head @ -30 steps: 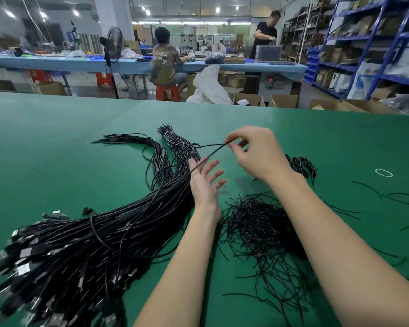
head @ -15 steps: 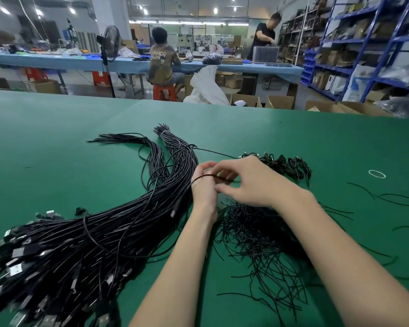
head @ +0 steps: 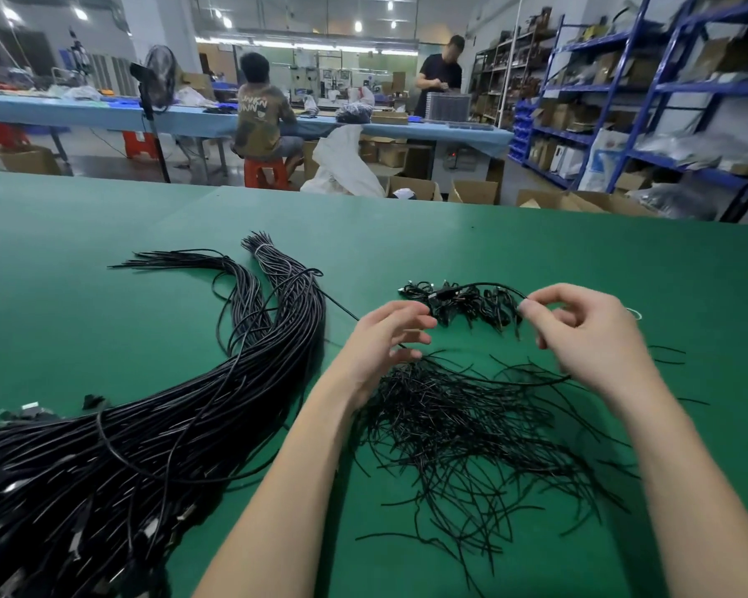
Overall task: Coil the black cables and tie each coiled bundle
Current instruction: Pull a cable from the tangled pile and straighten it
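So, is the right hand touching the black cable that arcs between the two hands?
Touching. In the head view, the right hand pinches the black cable between thumb and forefinger at the arc's right end, with no gap visible.

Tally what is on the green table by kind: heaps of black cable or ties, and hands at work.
Big bundle of long black cables: 1
Heap of thin black twist ties: 1
Cluster of coiled cables: 1
Hands: 2, left hand, right hand, working one cable
Total: 5
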`<state>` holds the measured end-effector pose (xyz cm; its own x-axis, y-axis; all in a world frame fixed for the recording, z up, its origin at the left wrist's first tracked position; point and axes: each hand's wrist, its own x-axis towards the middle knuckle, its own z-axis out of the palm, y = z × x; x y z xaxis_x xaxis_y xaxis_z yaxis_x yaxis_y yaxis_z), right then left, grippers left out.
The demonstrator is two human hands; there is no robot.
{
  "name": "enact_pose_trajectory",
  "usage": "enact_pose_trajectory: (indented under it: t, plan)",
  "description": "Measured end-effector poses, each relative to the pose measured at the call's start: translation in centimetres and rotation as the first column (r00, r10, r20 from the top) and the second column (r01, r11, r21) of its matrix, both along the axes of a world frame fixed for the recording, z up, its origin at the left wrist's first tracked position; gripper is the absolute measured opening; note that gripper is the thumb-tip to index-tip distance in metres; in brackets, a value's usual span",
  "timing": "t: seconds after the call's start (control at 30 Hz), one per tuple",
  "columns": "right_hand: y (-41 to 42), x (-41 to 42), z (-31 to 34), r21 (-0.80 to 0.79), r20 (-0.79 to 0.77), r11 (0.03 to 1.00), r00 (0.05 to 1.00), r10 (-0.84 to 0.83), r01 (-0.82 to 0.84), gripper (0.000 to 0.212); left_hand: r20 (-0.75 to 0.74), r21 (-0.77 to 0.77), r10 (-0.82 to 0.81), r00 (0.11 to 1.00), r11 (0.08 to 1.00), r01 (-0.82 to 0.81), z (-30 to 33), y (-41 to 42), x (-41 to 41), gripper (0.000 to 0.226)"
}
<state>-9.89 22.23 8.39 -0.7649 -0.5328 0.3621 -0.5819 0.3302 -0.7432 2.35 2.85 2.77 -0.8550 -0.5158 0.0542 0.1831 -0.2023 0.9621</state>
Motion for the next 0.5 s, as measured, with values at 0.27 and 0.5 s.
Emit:
enact_pose_trajectory:
  t: [0.27,0.5]
  plan:
    - [-3.5,2.2,-2.2,0.0,0.09,0.93,0.926,0.367,-0.368,0.011,-0.063,0.066,-0.194,0.979,0.978,0.198,2.3,3.2,-1.8,0.058]
    - [-1.5,2.2,-4.1,0.212,0.282,0.752,0.776,0.565,-0.624,0.025,-0.337,0.383,-0.077,0.938,0.899,0.211,2.8,2.0,-1.3,0.071]
